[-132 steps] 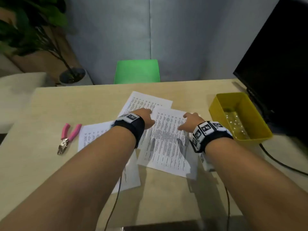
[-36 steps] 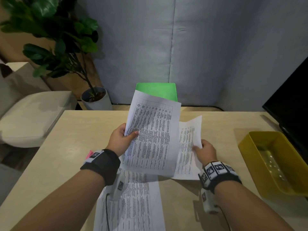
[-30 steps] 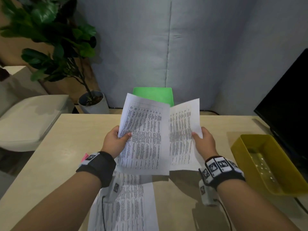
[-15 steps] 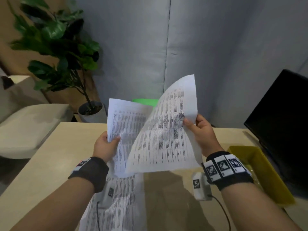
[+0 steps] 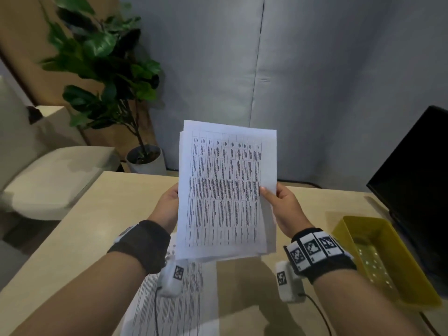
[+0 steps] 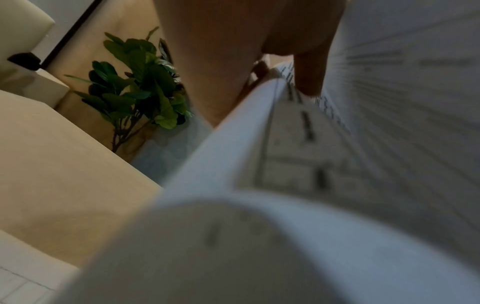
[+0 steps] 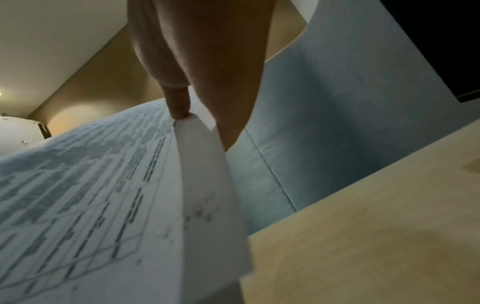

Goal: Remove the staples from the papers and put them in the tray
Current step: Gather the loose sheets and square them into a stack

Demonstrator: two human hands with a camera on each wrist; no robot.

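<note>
I hold a stack of printed papers upright above the table. My left hand grips its left edge, and my right hand pinches its right edge with the thumb on the front sheet. The left wrist view shows the papers close up with my thumb over the edge. The right wrist view shows my thumb pressing on the papers. Another printed sheet lies flat on the table under my left wrist. The yellow tray sits at the right with small specks in it. I can make out no staple.
A black monitor stands behind the tray at the right edge. A potted plant and a beige seat are beyond the table's left side. A grey padded wall is behind.
The two sheets, held apart in each hand, were brought together into one upright stack. My right hand swung its sheet left over the other. The head view tilted up.
</note>
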